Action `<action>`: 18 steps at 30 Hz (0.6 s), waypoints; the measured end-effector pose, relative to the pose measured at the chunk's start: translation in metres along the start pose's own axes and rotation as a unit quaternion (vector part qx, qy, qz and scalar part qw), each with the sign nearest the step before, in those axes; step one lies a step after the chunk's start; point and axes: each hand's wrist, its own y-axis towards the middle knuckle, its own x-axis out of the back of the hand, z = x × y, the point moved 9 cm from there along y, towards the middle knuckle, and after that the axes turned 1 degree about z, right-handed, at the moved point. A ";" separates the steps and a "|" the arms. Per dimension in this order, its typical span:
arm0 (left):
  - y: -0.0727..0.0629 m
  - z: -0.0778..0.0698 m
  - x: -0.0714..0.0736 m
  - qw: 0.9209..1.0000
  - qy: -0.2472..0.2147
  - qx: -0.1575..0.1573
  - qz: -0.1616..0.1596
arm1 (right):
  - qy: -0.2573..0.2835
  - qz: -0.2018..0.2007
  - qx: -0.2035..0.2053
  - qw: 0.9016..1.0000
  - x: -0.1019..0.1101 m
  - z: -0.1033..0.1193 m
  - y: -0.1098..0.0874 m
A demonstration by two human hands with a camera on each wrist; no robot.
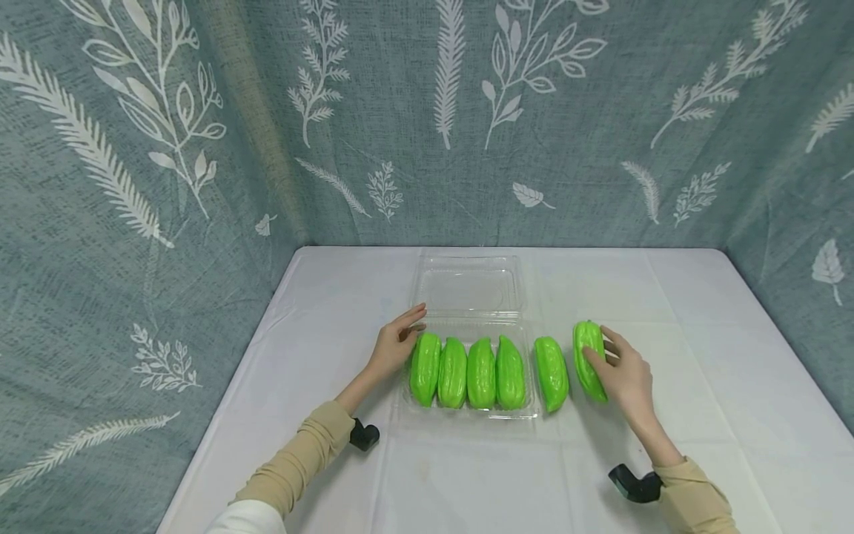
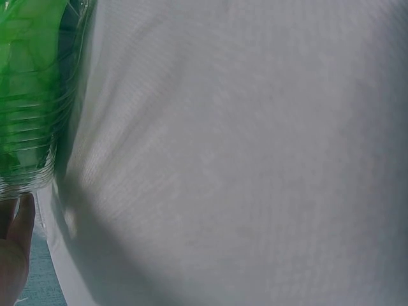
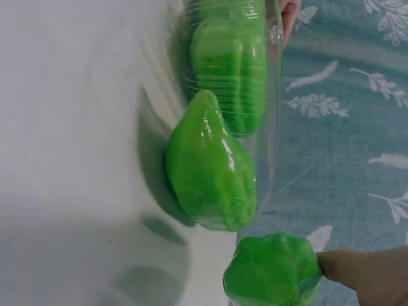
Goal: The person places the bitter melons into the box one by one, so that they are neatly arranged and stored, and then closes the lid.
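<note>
My right hand (image 1: 627,374) grips a glossy green ridged fruit (image 1: 588,361) between thumb and fingers, right of the others. In the right wrist view the held fruit shows its lobed end, close to the thumb. A similar loose fruit (image 1: 551,374) lies between it and a clear plastic clamshell container (image 1: 490,414). Inside the container stands a row of several more such fruits (image 1: 481,373), side by side. My left hand (image 1: 395,347) is at the container's left side, fingers extended, with fingertips touching its rim in the left wrist view.
The container's lid (image 1: 471,288) lies folded back flat, toward the rear of the white-covered table (image 1: 467,482). Patterned grey-green curtains (image 1: 400,111) hang behind and at both sides. Black wrist-worn pieces (image 1: 635,486) stick out from both forearms.
</note>
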 end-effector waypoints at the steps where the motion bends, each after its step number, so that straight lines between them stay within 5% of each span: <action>1: 0.000 0.000 0.000 1.000 0.001 0.001 0.000 | 0.001 -0.001 0.000 1.000 0.001 0.001 0.000; 18: 0.000 0.000 -0.001 1.000 0.010 0.005 0.002 | 0.038 0.000 0.008 0.999 -0.005 0.021 0.000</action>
